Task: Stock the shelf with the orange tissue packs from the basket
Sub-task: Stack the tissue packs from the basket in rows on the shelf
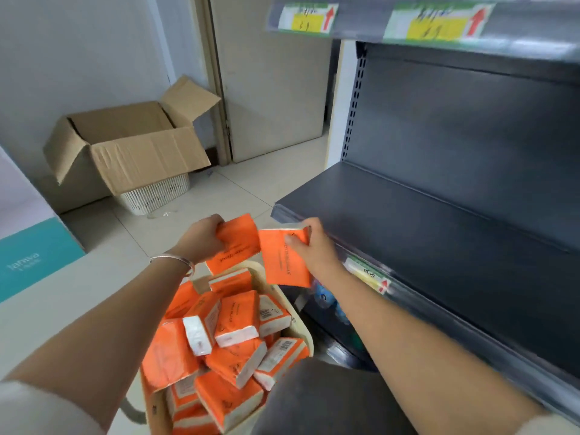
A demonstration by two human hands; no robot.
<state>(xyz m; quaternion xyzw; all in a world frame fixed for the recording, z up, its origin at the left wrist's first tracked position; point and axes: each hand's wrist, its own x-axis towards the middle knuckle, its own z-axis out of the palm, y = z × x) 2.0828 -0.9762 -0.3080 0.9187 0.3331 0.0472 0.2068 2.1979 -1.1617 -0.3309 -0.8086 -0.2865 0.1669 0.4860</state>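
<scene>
Above the basket (pixel 306 332) each hand — left hand (pixel 201 237), right hand (pixel 314 246) — pinches one orange tissue pack (pixel 237 243) in its fingers (pixel 295 243), near the dark shelf (pixel 439 215).

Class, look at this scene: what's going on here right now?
A person is restocking. The left hand grips one orange tissue pack and the right hand grips another pack, both held above the basket, which is full of more orange packs. The dark shelf beside them is bare, so nothing has been placed on it yet.
</scene>
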